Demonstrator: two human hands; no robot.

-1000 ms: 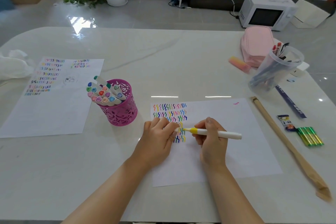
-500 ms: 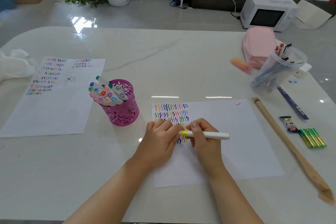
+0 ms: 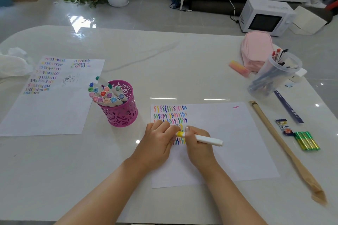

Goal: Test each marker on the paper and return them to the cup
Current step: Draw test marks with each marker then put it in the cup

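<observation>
Both hands are bunched together over the paper (image 3: 228,142). Right hand (image 3: 198,144) has its fingers curled round the white marker (image 3: 207,140), which lies nearly flat with its far end poking out to the right. Left hand (image 3: 158,141) is curled too, fingertips pinching the marker's yellow end – can't tell if there's a cap tucked in there. They meet right over the bottom rows of coloured squiggles in the sheet's top left corner.

Left of the paper stands the pink cutout cup (image 3: 122,113), stuffed with the other markers (image 3: 106,95), all leaning left. Further left there's a second sheet (image 3: 51,111), also covered in test squiggles plus a little doodle.

Right side of the table (image 3: 182,64) is kind of a mess – a clear tub of pens (image 3: 274,76), pink pencil case (image 3: 256,49) behind it, a pink-yellow eraser (image 3: 239,68), a dark ruler (image 3: 289,107), a long wooden stick (image 3: 279,144) and a pack of green batteries (image 3: 307,140). White microwave (image 3: 265,18) sitting on the floor past the table.
</observation>
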